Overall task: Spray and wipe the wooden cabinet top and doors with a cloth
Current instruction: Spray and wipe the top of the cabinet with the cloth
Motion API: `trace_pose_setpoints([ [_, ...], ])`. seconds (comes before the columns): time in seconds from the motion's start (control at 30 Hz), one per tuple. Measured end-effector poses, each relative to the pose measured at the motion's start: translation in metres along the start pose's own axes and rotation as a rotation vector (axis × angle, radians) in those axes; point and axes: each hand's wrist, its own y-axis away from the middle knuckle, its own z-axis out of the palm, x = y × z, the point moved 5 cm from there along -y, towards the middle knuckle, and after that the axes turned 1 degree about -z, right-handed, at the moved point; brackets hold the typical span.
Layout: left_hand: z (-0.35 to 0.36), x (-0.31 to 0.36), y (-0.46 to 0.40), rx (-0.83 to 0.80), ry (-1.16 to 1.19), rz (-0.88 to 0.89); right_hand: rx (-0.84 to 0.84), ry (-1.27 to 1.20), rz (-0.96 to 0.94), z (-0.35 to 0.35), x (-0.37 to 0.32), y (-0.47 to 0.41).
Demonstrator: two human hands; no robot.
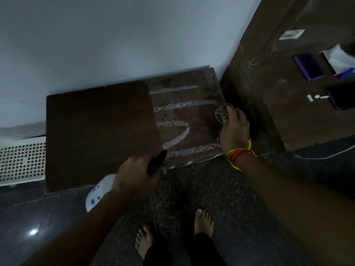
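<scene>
A low dark wooden cabinet (99, 131) stands against the white wall. The right part of its top (199, 121) carries several white foamy spray streaks (184, 104). My right hand (233, 129) grips a bunched patterned cloth (221, 113) and presses it on the top's right edge. My left hand (134, 175) holds a white spray bottle (98, 192) by its black trigger head (156, 164), at the cabinet's front edge. The cabinet doors are hidden from this angle.
A taller dark wooden unit (288, 93) rises to the right, with a purple-edged phone (309, 66), papers and a dark tablet (342, 98) on it. A white perforated panel (21, 160) lies at the left. My bare feet (172, 237) stand on the dark speckled floor.
</scene>
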Motion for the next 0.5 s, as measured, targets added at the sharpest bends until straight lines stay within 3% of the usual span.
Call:
trace_pose_setpoints([
  [0.1,-0.015,-0.007,-0.006,0.139,0.066,-0.073,-0.023,0.003,-0.006,0.001,-0.004,0.000],
  [0.3,-0.048,0.024,-0.023,0.409,0.211,0.025,-0.033,-0.020,-0.032,0.001,-0.012,-0.002],
  [0.5,-0.057,0.049,-0.049,0.469,0.268,0.029,-0.047,-0.034,-0.047,-0.001,-0.013,-0.011],
])
